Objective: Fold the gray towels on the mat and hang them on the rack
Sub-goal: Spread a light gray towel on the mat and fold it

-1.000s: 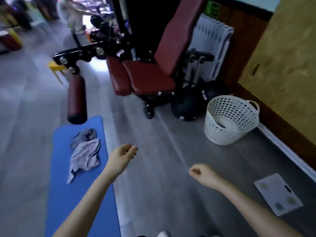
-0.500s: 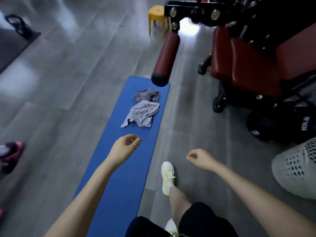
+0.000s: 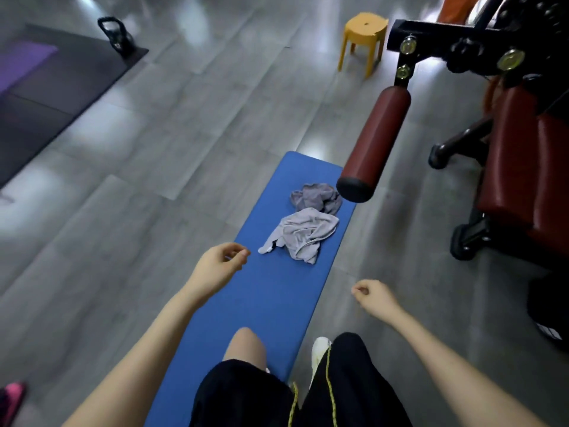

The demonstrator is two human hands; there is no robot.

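Your left hand point(image 3: 220, 263) and right hand point(image 3: 374, 298) hang loosely curled, empty: the crumpled gray cloth towels point(image 3: 303, 235) lie beyond reach on the blue foam mat point(image 3: 271, 300).

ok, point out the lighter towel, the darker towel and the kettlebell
lighter gray towel point(image 3: 303, 234), head view, middle of the crumpled cloth
darker gray towel point(image 3: 317, 197), head view, centre of the bunched heap
kettlebell point(image 3: 120, 41), head view, black body below the handle
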